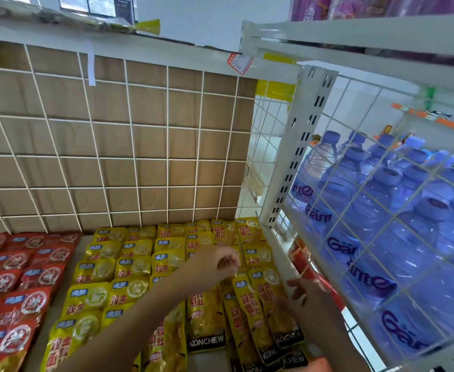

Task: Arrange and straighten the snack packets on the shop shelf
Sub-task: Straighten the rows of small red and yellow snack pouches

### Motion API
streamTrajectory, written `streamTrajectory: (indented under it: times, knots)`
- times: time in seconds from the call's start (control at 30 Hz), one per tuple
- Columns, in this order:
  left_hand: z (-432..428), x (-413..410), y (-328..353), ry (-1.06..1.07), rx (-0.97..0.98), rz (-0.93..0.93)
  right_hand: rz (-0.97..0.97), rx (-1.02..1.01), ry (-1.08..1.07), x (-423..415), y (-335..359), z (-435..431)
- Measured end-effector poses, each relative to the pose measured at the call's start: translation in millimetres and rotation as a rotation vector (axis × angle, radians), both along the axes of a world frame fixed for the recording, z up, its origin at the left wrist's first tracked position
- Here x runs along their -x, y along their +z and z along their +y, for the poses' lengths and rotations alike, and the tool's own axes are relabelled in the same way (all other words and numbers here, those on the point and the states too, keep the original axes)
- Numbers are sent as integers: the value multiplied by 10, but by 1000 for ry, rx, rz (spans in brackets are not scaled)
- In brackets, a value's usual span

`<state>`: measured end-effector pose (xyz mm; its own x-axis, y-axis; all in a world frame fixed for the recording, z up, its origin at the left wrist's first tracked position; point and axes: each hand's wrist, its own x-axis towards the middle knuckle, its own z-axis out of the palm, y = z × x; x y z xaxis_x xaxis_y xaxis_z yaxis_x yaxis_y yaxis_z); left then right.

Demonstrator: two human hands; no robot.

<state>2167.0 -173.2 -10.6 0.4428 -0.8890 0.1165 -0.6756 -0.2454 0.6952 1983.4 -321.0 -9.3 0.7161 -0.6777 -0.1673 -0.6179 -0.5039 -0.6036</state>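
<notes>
Right hand (298, 294) blurred; red packets (11, 291) cut by left edge.

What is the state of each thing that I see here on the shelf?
Yellow packets: overlapping rows, front right ones askew.
Red packets: overlapping rows, lying flat.
Left hand: fingers curled, grip unclear.
Right hand: blurred, at the yellow packets, grip unclear.
Water bottles: upright, capped.

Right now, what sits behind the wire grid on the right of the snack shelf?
Blue-capped water bottles packed in rows behind the wire grid. Further back, orange-edged shelving. What the bottles stand on is covered.
</notes>
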Motion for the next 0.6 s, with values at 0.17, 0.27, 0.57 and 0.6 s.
streamTrajectory:
  times: [0.17,0.27,0.57,0.6]
  knots:
    - [48,49,5,35,26,14,1,-50,11,-14,-57,64]
    - [93,42,-9,62,22,41,-54,-65,-18,-22,-50,68]
    - [228,117,94,110,64,79,-433,-386,-38,-10,68,19]
    - [241,134,114,106,75,90,-476,-395,-20,-31,86,40]
